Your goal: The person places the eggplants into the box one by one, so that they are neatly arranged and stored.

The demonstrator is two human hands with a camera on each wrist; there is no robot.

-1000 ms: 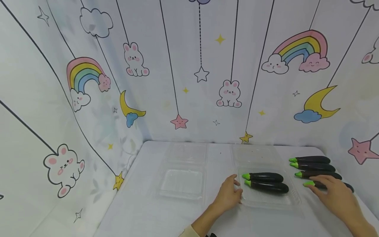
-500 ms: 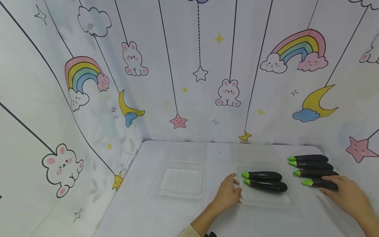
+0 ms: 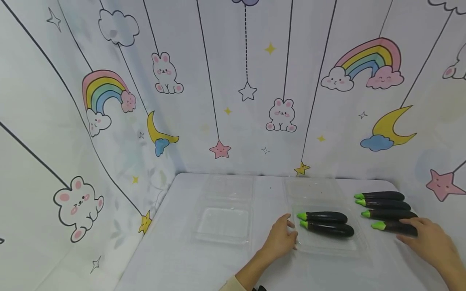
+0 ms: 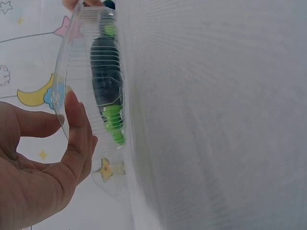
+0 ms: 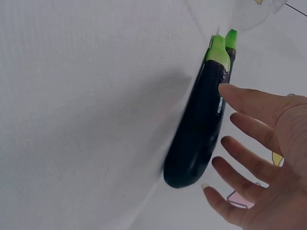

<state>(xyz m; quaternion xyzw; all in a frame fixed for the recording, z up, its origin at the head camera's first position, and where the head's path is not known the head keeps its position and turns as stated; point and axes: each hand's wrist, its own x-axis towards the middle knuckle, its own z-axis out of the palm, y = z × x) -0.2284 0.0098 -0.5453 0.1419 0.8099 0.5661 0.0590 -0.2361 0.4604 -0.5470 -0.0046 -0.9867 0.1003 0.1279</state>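
Note:
In the head view, my left hand pinches the left edge of a clear plastic box between thumb and fingers. Two dark eggplants with green stem ends lie in that box, the upper eggplant just behind the lower eggplant. My right hand hovers around the right end of the nearest loose eggplant. In the right wrist view its fingers are spread, and the thumb reaches the side of the eggplant; whether it touches cannot be told. The other fingers stand apart from it.
Behind the nearest loose eggplant lie several more, among them a dark eggplant. A second clear plastic box stands to the left, lid folded back. The box lid behind my left hand's box lies open too. A patterned curtain borders the table.
My right hand has shifted right along the nearest loose eggplant, from its stem side to its blunt end, uncovering more of it. The left hand stays at the box edge.

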